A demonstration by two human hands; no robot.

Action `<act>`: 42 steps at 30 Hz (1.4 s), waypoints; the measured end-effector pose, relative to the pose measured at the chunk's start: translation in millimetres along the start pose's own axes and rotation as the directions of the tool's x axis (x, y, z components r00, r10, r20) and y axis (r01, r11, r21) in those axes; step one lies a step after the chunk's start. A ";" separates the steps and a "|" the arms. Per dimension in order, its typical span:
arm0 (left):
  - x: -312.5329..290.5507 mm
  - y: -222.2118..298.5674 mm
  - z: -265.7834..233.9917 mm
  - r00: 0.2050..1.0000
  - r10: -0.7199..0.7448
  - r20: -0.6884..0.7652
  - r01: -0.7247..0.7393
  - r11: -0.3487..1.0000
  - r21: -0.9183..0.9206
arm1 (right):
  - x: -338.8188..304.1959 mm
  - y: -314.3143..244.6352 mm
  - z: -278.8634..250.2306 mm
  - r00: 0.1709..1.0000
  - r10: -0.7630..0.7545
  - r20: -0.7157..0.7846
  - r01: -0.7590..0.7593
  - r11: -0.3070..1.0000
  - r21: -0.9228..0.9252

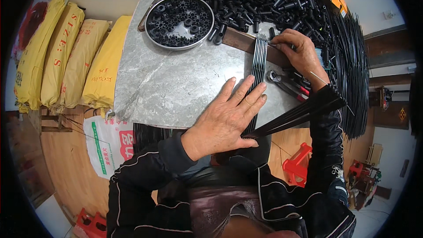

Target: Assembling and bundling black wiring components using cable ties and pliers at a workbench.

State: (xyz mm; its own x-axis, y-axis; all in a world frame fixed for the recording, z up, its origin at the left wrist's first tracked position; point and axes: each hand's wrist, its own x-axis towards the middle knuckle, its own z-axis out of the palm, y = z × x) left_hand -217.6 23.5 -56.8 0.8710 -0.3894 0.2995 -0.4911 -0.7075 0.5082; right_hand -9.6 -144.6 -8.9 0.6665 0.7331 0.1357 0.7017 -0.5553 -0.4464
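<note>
Any uneven pressure from the wide-spread left hand is risking skewed rods, while the right hand is curling at the metal bar, hold unclear.

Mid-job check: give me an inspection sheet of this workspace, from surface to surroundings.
Surface: grey, stone-patterned tabletop.
Job's things: thin dark rods side by side, upper ends at a brown bar.
Clutter: black tubular parts heaped at the back; metal bowl of small black pieces; pliers with red on the handles.
Left hand: fingers spread over the rods.
Right hand: fingertips at the bar; grip unclear.
Cables: nothing seen near the hands.
Surroundings: yellow sacks left; red plastic stool below the table's right side.
</note>
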 end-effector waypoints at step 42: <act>-1.0 -0.5 -0.6 0.998 0.031 -0.047 -0.031 1.000 0.002 | 1.0 -2.0 29.7 0.973 0.200 -0.116 -0.159 0.943 0.293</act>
State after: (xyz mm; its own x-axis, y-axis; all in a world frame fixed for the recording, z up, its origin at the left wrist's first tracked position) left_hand -218.3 24.6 -56.8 0.8536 -0.3832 0.3529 -0.5181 -0.6959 0.4973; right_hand -17.8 -131.1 -34.1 0.8180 0.5564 0.1456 0.4820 -0.5251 -0.7014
